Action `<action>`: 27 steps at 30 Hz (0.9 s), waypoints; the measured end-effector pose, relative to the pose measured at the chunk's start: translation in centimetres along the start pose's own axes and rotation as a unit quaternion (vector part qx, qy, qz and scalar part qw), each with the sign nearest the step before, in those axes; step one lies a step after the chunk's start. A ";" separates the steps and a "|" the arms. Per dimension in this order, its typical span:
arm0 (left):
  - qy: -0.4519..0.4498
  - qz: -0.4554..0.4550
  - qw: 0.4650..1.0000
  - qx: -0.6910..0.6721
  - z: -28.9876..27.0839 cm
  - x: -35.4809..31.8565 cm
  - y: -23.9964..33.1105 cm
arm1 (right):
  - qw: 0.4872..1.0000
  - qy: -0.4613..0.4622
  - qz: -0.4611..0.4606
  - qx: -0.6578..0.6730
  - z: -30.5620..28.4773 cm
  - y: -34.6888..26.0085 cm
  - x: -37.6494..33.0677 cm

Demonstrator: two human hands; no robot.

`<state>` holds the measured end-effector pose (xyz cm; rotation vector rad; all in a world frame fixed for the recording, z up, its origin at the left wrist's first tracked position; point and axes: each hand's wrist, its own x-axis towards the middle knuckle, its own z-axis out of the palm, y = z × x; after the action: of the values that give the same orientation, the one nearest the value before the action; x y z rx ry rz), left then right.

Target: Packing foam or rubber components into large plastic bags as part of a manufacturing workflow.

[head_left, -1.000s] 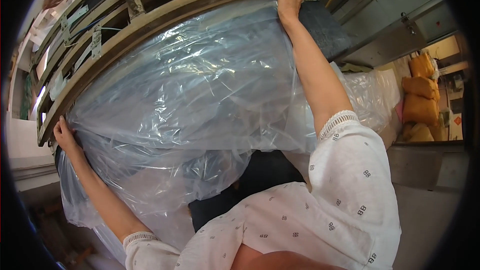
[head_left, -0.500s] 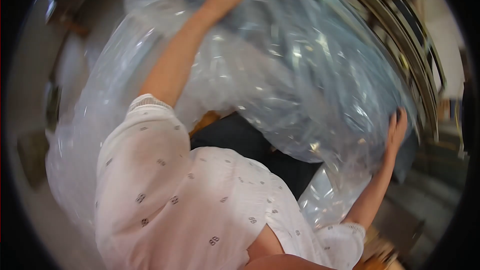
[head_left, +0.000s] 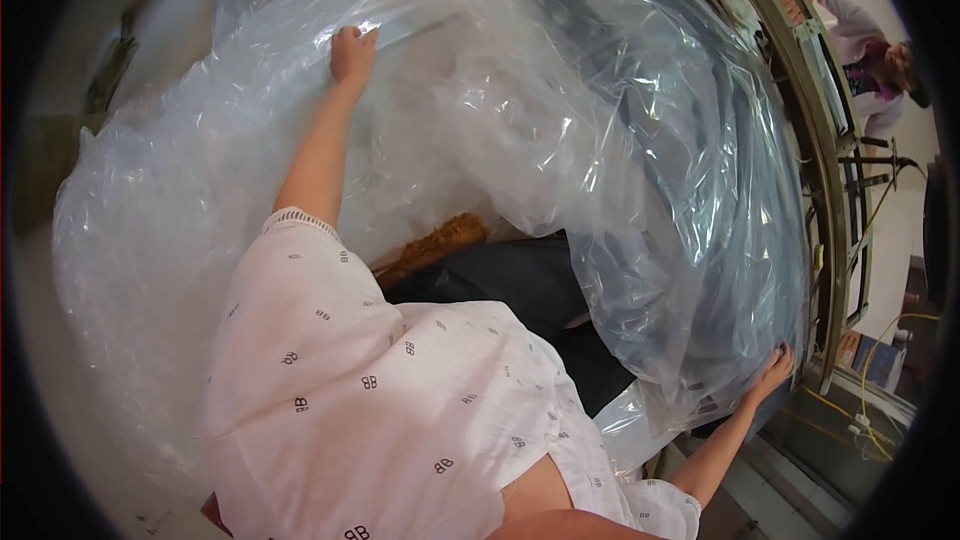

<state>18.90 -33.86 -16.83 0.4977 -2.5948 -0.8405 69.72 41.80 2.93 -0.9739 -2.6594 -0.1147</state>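
A large mass of crumpled clear plastic sheeting (head_left: 480,130) spreads across my lap and out to both sides. My left hand (head_left: 352,57) is at the upper left with fingers curled, closed on a fold of the sheeting. At the lower right, my right hand (head_left: 772,372) lies against the outer edge of the sheeting. Its fingers look stretched out, pressing on the film rather than wrapped round it. On the right the plastic lies in bluish layers; on the left it looks whiter and looser.
A metal frame (head_left: 822,170) with rails curves along the right side. Beyond it, another person (head_left: 870,50) has a hand near the rail. Yellow cables (head_left: 868,410) hang at the lower right. Between my dark trousers (head_left: 500,280) and the plastic shows a brown piece (head_left: 440,245).
My left hand has come down and leftward from the top of the plastic, its fingers now curled. My right hand sits lower in view. The view has shifted, and another person now shows at right.
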 end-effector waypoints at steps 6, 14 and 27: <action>-0.005 0.028 0.993 0.115 1.2 -0.5 4.9 | 0.995 0.061 -0.012 -0.074 -0.8 -2.5 1.6; -0.014 0.032 0.993 0.115 -2.3 3.4 -7.3 | 0.985 0.108 -0.137 0.009 -6.7 -14.1 3.7; -0.032 -0.312 0.822 -0.475 -9.1 8.5 -5.9 | 0.968 0.080 -0.180 0.156 -10.8 -25.4 5.2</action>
<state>16.77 -46.42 -11.56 0.9841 -1.6622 -2.1862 52.45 23.59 15.59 -0.3630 -2.5692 0.1375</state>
